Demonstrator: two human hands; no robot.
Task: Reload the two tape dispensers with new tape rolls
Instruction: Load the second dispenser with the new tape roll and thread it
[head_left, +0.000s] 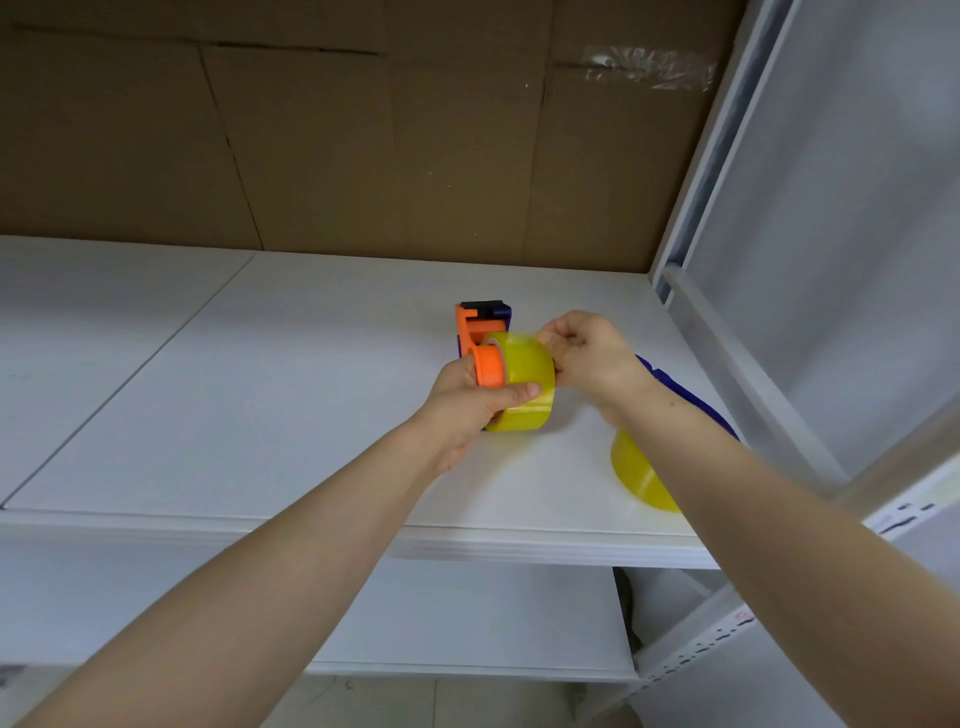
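Observation:
An orange and blue tape dispenser (480, 323) is held over the white shelf (260, 389), with a yellow tape roll (524, 371) sitting on its orange hub. My left hand (470, 405) grips the dispenser and roll from below, thumb across the roll. My right hand (592, 358) pinches at the roll's right side. A second yellow tape roll (636, 475) lies on the shelf under my right forearm. Part of a second blue dispenser (691, 397) shows behind that forearm, mostly hidden.
Brown cardboard (363, 130) forms the back wall behind the shelf. A white metal rack post (717, 182) and frosted panel close off the right side. A lower shelf (415, 623) sits beneath the front edge.

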